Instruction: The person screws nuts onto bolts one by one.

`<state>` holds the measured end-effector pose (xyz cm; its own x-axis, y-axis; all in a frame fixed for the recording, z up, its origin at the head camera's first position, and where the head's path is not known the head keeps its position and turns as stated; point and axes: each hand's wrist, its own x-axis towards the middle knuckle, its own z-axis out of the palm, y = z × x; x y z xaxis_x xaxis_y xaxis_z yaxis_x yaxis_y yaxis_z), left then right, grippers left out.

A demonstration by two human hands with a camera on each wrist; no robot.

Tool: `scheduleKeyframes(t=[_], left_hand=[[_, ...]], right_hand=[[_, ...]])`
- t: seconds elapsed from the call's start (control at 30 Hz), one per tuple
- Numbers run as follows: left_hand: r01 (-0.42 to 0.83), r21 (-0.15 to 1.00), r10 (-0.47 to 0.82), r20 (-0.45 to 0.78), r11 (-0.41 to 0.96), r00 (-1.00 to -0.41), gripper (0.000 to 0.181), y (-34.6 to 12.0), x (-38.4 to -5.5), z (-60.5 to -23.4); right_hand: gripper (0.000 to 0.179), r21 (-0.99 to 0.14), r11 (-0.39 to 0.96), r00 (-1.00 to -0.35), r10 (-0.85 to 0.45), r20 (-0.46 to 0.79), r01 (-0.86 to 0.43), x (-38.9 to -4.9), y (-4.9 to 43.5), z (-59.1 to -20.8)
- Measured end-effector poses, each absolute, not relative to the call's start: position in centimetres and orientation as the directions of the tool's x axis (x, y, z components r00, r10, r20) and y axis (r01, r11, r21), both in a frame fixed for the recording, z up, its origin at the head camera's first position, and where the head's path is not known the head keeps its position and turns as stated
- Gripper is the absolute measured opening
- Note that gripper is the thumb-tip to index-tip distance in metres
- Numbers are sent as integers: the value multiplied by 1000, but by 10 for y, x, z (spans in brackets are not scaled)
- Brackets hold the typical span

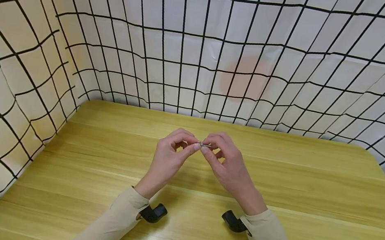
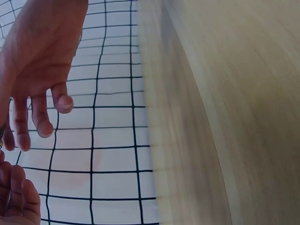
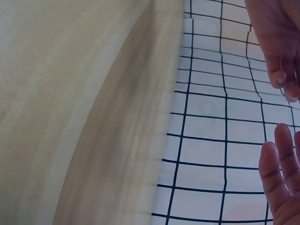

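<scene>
A small, thin grey piece like a short metal rod or screw (image 1: 206, 145) is held between both hands above the wooden table (image 1: 175, 233); its exact kind I cannot tell. The left hand (image 1: 173, 150) pinches its left end between thumb and forefinger. At the other end, the right hand (image 1: 225, 158) pinches it the same way. The fingertips of both hands nearly meet in the head view and cover much of the piece. Both wrist views show the hands at the frame's edge, their lower fingers spread loosely.
Black wire grid panels (image 1: 201, 51) with white sheeting behind them stand along the table's back and sides. Black curved devices (image 1: 154, 213) stick out from both sleeve cuffs, low over the tabletop.
</scene>
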<state>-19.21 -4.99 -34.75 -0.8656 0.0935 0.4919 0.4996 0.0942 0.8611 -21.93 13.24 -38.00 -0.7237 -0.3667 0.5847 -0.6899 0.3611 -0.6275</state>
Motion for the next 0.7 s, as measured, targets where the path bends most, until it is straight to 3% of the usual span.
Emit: scheduleKeyframes(t=[0.17, 0.37, 0.7], left_hand=[[485, 870, 85, 479, 87, -874, 7, -50, -192, -348], [493, 865, 88, 486, 97, -870, 6, -48, -192, -348], [496, 863, 84, 490, 93, -868, 5, -48, -191, -348]], right_hand=[[27, -615, 322, -694, -353, 627, -720, -219, 133, -378], [23, -571, 306, -648, -340, 681, -762, -218, 130, -375], [19, -565, 334, -655, -338, 676, -755, -218, 131, -376]])
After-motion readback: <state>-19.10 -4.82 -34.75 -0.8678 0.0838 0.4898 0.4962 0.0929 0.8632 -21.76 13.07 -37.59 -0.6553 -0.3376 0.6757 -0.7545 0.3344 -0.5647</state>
